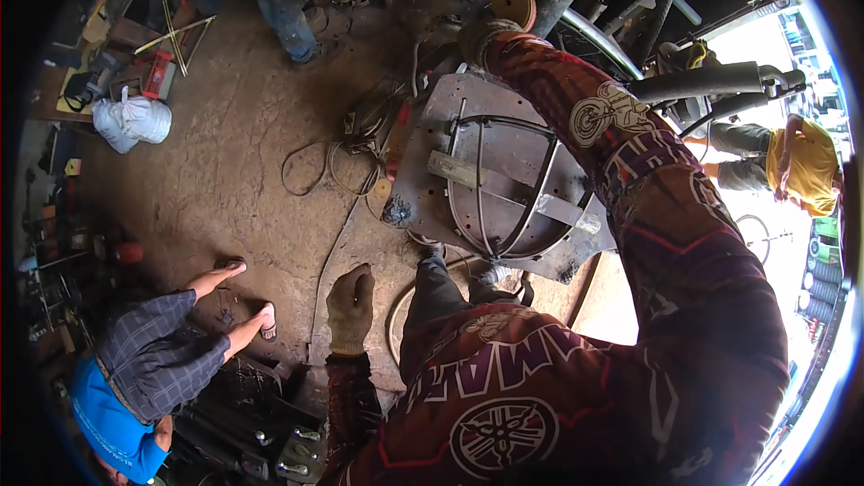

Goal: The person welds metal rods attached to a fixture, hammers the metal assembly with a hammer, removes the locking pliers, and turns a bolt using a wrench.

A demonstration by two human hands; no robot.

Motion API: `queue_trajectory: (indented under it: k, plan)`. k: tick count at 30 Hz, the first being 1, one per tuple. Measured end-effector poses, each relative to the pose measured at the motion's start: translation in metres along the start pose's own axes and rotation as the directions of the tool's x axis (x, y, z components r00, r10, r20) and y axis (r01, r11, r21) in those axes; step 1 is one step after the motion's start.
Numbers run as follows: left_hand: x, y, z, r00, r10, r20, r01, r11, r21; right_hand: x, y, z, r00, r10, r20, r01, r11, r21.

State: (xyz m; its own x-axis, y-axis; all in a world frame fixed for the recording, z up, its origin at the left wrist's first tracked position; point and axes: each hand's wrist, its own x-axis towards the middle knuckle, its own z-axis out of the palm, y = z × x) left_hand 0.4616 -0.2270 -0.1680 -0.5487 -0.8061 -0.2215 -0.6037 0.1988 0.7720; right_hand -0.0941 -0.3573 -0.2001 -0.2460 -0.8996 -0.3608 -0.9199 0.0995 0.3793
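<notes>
Lying on the steel tabletop at centre frame, the round wire-frame cage has two flat bars across it. The right hand, gloved, reaches past the cage's 12 o'clock edge; its grip cannot be told. The left hand, gloved and loosely curled, hangs empty at 7 o'clock of the cage. Cables lie coiled on the floor at 9 o'clock. A seated person crouches further out.
</notes>
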Motion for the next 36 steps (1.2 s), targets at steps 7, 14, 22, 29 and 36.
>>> queue_trajectory:
  k: [7, 14, 22, 29, 36]
  plan:
    - [0.000, -0.016, 0.000, 0.999, -0.036, 0.009, 0.037, 0.997, -0.066, 0.012, 0.008, 0.008, 0.999, 0.030, -0.012, -0.030, 0.999, -0.016]
    - [0.002, -0.030, 0.006, 1.000, -0.012, 0.020, 0.013, 0.998, -0.054, -0.003, -0.002, -0.017, 0.997, -0.068, -0.035, 0.069, 0.997, 0.039]
    - [0.001, -0.032, 0.018, 1.000, 0.026, -0.002, -0.026, 0.998, -0.062, 0.007, 0.020, -0.006, 0.995, -0.099, 0.015, 0.097, 0.991, 0.094]
    - [0.003, -0.043, 0.018, 1.000, -0.021, 0.004, 0.021, 0.999, -0.048, 0.013, 0.006, -0.015, 0.999, -0.015, 0.050, 0.017, 0.999, -0.042]
    - [0.008, -0.049, 0.025, 1.000, -0.013, -0.010, 0.012, 0.997, -0.075, 0.045, 0.022, 0.032, 0.997, 0.080, 0.001, -0.080, 0.996, 0.035]
